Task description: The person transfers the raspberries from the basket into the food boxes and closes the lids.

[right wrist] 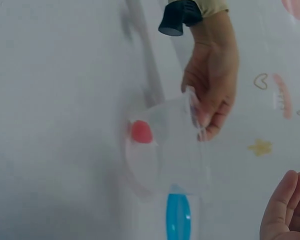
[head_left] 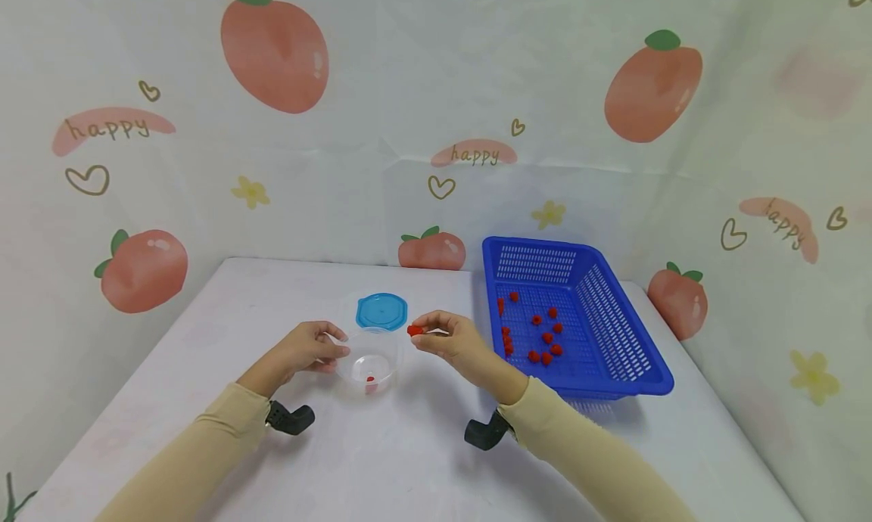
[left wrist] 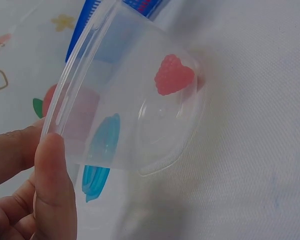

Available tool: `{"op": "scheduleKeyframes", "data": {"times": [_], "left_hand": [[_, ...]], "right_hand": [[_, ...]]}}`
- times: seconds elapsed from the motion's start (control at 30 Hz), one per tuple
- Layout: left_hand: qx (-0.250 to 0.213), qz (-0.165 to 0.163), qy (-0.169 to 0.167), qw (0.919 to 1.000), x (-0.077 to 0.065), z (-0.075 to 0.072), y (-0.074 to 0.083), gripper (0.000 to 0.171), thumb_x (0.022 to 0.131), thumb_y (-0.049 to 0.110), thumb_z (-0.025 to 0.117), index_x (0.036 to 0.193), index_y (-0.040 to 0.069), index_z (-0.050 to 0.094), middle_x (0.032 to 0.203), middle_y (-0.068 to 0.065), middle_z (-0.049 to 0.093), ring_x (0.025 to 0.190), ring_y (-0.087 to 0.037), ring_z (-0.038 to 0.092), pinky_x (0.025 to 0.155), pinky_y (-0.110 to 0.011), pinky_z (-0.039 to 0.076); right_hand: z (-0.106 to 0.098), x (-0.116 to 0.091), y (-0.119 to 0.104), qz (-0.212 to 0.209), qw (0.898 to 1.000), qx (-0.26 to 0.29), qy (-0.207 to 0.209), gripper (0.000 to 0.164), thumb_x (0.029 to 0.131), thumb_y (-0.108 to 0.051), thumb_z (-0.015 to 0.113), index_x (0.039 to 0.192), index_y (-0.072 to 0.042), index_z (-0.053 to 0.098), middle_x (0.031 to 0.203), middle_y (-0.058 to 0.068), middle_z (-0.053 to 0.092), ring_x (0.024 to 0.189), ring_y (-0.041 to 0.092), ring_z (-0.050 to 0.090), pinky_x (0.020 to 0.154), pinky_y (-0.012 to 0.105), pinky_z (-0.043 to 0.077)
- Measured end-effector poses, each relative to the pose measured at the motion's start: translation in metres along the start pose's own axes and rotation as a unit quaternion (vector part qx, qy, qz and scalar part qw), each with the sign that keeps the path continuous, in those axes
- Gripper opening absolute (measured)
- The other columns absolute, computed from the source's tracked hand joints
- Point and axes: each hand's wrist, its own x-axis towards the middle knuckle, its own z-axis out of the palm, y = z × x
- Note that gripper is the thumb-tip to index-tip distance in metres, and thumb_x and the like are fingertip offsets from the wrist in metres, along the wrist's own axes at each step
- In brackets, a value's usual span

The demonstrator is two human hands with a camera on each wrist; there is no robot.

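My left hand (head_left: 309, 348) pinches the rim of a clear plastic tub (left wrist: 125, 95) between thumb and fingers. Inside the tub, against its lower wall, lies one raspberry (left wrist: 174, 75). Just right of the tub, my right hand (head_left: 451, 342) holds another raspberry (head_left: 415, 330) between thumb and fingertips; in the right wrist view only part of this hand shows at the lower right edge. Behind the tub a blue lid (head_left: 382, 312) lies on the white table. A blue plastic basket (head_left: 627, 340) with several raspberries (head_left: 548, 338) in it stands to the right.
The white tabletop (head_left: 381, 461) carries the tub, lid and basket. A pale cloth (head_left: 381, 128) printed with fruit, hearts and flowers hangs behind and along the sides. The basket's near left corner stands close to my right forearm.
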Motion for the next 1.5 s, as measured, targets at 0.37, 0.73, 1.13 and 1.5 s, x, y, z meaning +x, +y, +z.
{"op": "scheduleKeyframes", "data": {"times": [0.37, 0.73, 1.13, 1.5], "left_hand": [[0.000, 0.005, -0.003, 1.0000, 0.001, 0.000, 0.002, 0.041, 0.087, 0.014, 0.072, 0.120, -0.004, 0.054, 0.076, -0.004, 0.055, 0.064, -0.013, 0.059, 0.063, -0.024, 0.056], [0.001, 0.001, -0.002, 1.0000, 0.003, 0.001, 0.000, 0.041, 0.086, 0.015, 0.072, 0.119, -0.003, 0.054, 0.076, -0.004, 0.055, 0.063, -0.013, 0.059, 0.063, -0.024, 0.056], [0.002, 0.003, -0.005, 1.0000, 0.004, 0.001, -0.001, 0.043, 0.086, 0.016, 0.073, 0.119, -0.003, 0.054, 0.075, -0.004, 0.055, 0.063, -0.014, 0.059, 0.063, -0.025, 0.056], [0.007, -0.003, -0.003, 1.0000, 0.004, 0.000, -0.003, 0.042, 0.088, 0.016, 0.072, 0.121, -0.003, 0.053, 0.077, -0.005, 0.057, 0.066, -0.014, 0.060, 0.063, -0.024, 0.056]], "right_hand": [[0.012, 0.013, 0.029, 0.023, 0.999, -0.040, 0.012, 0.024, 0.088, -0.008, 0.069, 0.111, 0.000, 0.063, 0.108, 0.007, 0.067, 0.092, 0.015, 0.060, 0.087, 0.026, 0.054], [0.017, 0.022, 0.035, 0.032, 0.996, -0.081, 0.019, 0.024, 0.088, -0.013, 0.070, 0.111, -0.005, 0.066, 0.107, 0.005, 0.068, 0.094, 0.015, 0.060, 0.088, 0.029, 0.054], [0.021, 0.029, 0.040, 0.031, 0.995, -0.088, 0.029, 0.026, 0.087, -0.011, 0.071, 0.112, -0.003, 0.066, 0.106, 0.007, 0.068, 0.093, 0.015, 0.059, 0.087, 0.027, 0.054], [0.022, 0.030, 0.042, 0.030, 0.995, -0.087, 0.027, 0.027, 0.086, -0.011, 0.072, 0.111, -0.002, 0.066, 0.102, 0.006, 0.068, 0.092, 0.014, 0.058, 0.085, 0.026, 0.054]]}}
